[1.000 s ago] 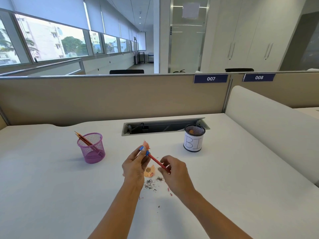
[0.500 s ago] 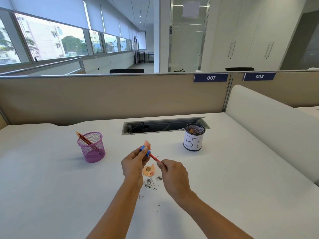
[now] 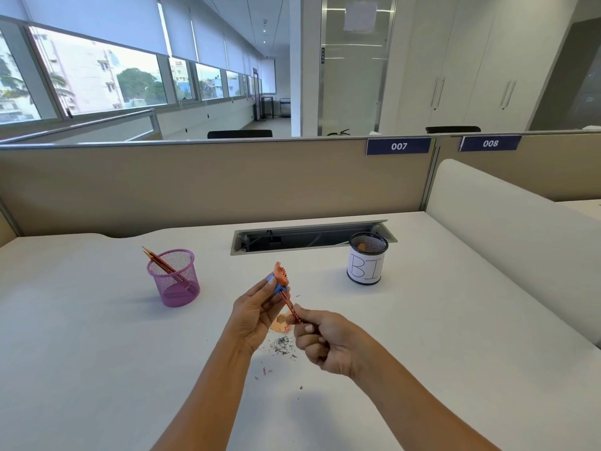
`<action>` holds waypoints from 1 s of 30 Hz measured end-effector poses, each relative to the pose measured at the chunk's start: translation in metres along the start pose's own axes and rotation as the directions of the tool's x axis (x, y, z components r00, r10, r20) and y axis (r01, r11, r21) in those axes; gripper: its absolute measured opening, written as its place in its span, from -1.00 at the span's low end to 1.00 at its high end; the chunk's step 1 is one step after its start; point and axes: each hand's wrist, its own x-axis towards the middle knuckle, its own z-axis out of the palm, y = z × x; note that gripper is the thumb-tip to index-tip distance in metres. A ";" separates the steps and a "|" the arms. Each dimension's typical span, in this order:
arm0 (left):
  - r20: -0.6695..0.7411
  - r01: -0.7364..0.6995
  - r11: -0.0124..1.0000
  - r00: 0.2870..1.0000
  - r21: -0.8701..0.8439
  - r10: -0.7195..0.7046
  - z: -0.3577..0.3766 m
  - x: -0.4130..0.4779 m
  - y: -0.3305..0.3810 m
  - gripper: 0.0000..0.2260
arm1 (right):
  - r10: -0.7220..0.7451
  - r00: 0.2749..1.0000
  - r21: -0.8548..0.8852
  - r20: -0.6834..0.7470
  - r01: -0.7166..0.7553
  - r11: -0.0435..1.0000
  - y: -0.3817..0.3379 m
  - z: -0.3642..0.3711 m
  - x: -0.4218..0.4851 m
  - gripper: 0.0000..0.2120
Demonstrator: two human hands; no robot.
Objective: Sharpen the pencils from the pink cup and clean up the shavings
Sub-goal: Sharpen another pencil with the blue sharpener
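Note:
My left hand pinches a small blue sharpener above the white desk. A curled orange shaving stands out of the sharpener's top. A red pencil is pushed into the sharpener, and my right hand grips its lower end. Under my hands lie a shaving curl and dark graphite dust. The pink mesh cup stands to the left with pencils leaning in it.
A black mesh cup with a white label reading "BI" stands to the right, something orange inside. A cable slot runs along the desk's back. A beige partition closes the far side and a white panel the right.
The shaving on top of the sharpener has grown longer. My right hand has turned on the pencil and shifted its hold along the shaft. The view has drifted slightly.

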 end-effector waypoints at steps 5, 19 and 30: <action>-0.211 -0.072 0.982 0.972 0.172 0.108 0.006 0.001 -0.001 -0.84 | -0.566 0.821 -0.806 -0.069 0.288 0.517 0.000 -0.009 0.012 -0.81; -0.334 -0.148 0.975 0.922 0.164 0.196 0.015 -0.006 -0.012 -0.74 | -0.872 0.394 -0.956 0.290 0.082 -0.281 0.019 -0.009 0.026 -0.75; -0.041 -0.196 0.967 0.978 0.161 0.205 0.008 0.001 -0.012 -0.77 | -0.503 0.839 -0.654 -0.209 0.263 0.709 0.010 0.003 0.006 -0.66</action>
